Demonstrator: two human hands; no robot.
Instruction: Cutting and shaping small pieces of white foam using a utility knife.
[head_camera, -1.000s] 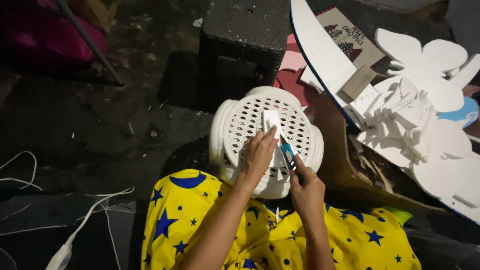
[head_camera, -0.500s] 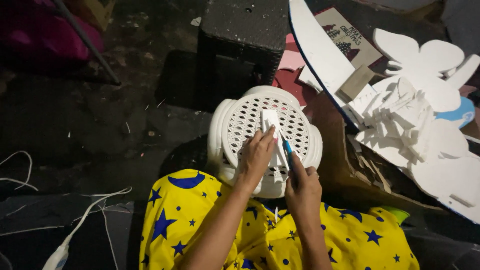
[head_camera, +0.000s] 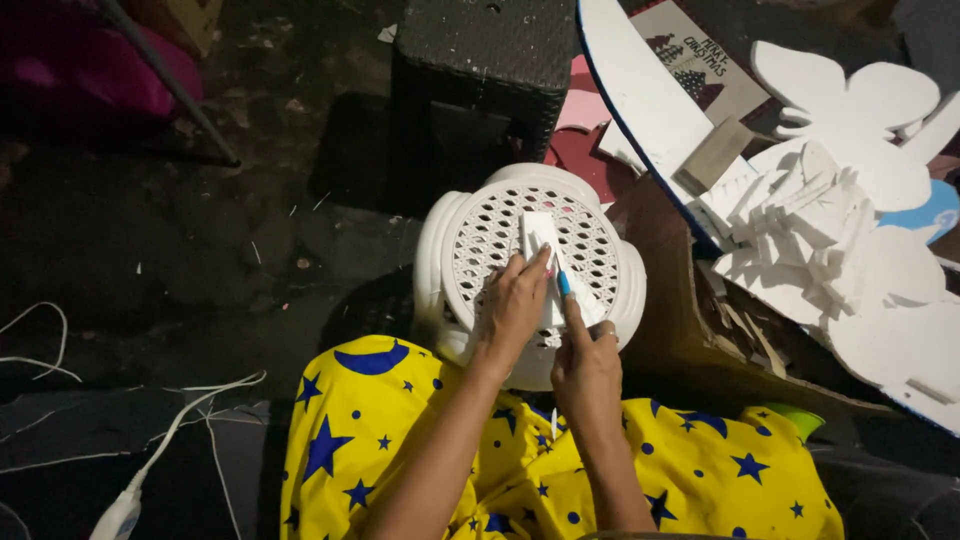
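A white plastic stool (head_camera: 450, 240) with a perforated seat stands in front of my knees. On its seat lies a small white foam strip (head_camera: 538, 232). My left hand (head_camera: 512, 310) presses flat on the strip's near end. My right hand (head_camera: 585, 365) grips a blue-handled cutter (head_camera: 563, 284), its tip resting on the strip beside my left fingers. My lap is covered by yellow cloth with blue stars and a moon (head_camera: 420, 450).
A pile of white foam cut-outs (head_camera: 830, 220) and a long curved foam board (head_camera: 640, 100) lie to the right over cardboard (head_camera: 690, 330). A dark woven box (head_camera: 480, 60) stands behind the stool. White cables (head_camera: 190, 420) run across the dark floor at left.
Both hands have stayed on the stool seat; the cutter has shifted slightly along the foam strip.
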